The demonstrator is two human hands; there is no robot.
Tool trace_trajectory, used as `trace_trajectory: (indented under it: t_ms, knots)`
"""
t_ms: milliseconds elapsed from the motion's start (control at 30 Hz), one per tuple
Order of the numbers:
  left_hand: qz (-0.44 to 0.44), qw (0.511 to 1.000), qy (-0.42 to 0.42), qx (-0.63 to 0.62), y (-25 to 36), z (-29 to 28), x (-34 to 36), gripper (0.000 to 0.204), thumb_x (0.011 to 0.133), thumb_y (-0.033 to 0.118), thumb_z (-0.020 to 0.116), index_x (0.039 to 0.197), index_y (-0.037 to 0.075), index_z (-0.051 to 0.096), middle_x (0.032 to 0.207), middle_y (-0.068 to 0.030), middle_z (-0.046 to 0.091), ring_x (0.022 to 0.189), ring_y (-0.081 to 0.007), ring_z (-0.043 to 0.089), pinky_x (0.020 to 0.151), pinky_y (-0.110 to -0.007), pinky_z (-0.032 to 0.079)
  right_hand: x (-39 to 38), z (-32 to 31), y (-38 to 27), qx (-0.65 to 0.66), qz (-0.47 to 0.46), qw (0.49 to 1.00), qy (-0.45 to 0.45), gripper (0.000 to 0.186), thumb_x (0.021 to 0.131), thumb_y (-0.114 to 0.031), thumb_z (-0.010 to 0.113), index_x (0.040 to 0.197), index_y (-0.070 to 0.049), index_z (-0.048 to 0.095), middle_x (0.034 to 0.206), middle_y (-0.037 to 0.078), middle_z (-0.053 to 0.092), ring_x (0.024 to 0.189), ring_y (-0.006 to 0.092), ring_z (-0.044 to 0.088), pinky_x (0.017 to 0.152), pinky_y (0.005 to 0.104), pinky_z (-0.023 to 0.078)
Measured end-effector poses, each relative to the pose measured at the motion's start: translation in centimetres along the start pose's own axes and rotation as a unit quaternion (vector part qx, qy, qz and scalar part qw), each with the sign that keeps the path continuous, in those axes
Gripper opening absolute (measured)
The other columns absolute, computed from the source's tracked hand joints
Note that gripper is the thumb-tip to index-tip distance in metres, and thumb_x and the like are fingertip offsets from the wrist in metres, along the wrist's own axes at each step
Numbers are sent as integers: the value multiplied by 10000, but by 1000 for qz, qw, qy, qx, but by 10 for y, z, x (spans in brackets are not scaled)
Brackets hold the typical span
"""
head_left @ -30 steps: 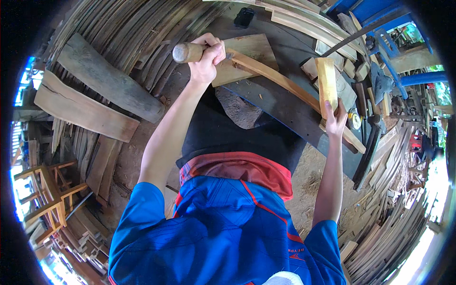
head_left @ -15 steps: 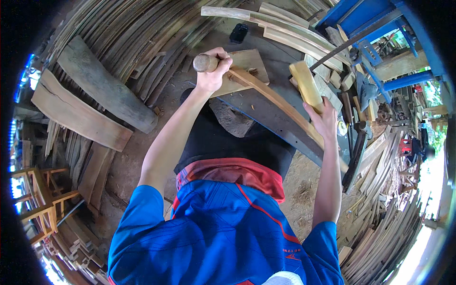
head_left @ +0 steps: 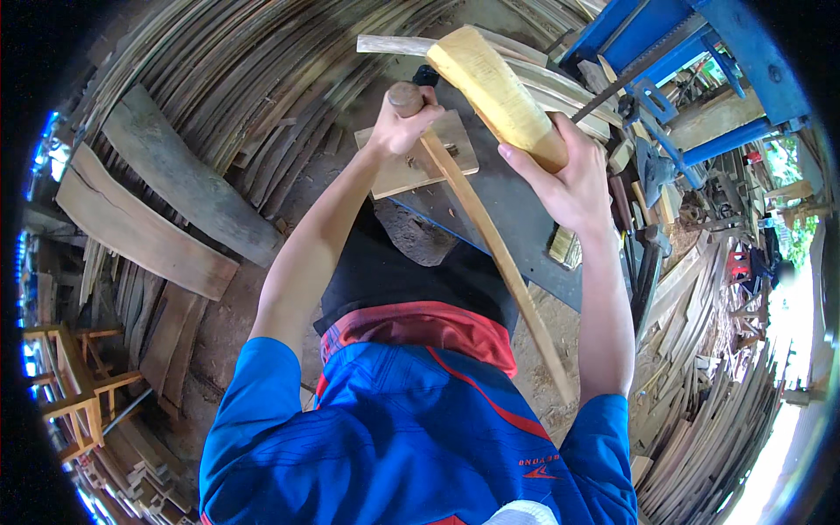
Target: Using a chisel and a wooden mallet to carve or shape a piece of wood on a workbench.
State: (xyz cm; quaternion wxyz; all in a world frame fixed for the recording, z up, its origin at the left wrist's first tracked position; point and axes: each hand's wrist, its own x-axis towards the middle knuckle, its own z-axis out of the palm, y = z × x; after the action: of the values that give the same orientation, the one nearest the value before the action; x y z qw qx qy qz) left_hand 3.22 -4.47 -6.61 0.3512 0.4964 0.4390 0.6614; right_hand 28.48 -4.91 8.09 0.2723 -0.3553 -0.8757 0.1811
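My left hand (head_left: 408, 127) is wrapped round the wooden handle (head_left: 405, 98) of what looks like a chisel, upright over a wooden board (head_left: 385, 182). Its blade is hidden below my fist. A long wooden strip (head_left: 503, 249) crosses the board beside that hand and slants toward me past the edge of the dark bench (head_left: 516, 188). Shavings lie on the board. In my right hand (head_left: 573, 179) a thick yellowish wooden block (head_left: 494, 87) is raised, gripped at its near end, its far end up near the chisel handle but apart from it.
Long planks (head_left: 385, 44) lie beyond the bench, and stacked timber lines the left. A short wood piece (head_left: 564, 248) sits beside my right wrist. Tools, including a hammer-like one (head_left: 652, 249), lie at right. A blue metal frame with a saw blade (head_left: 639, 70) stands at upper right.
My right hand has lifted the wooden block up and leftward, toward the chisel. The strip has swung so its near end lies closer to me. My left hand has shifted slightly right, still gripping.
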Motion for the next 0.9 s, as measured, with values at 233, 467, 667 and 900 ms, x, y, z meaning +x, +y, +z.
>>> trace_trajectory:
  t_ms: [233,467,667,900]
  knots:
    - [8,998,-55,-5,11,3,12,173,813,103,670,713,61,535,589,26,471,519,-61,432,471,-246,321,10,-7,-17,75,-84,991,74,433,752,-380,786,854,-4,595,672,140,646,587,270,661,540,351,490]
    - [-20,989,-146,-33,21,2,25,215,820,74,660,686,77,492,582,31,446,514,-63,416,476,-238,319,18,-24,-38,65,-55,996,13,398,764,-342,787,861,2,613,672,112,649,573,188,634,549,306,480]
    - [-24,977,-196,-75,15,-4,26,199,791,20,634,678,68,479,568,31,406,507,-68,384,477,-247,302,25,-29,-56,116,-74,990,40,410,773,-327,783,937,19,638,759,117,679,653,172,648,592,298,492]
    - [-13,981,-169,-99,13,-5,27,158,803,57,654,723,62,518,578,33,439,498,-62,382,464,-247,294,36,-15,-55,-162,-127,975,-81,402,856,-348,695,876,16,528,719,207,607,616,359,611,539,407,439]
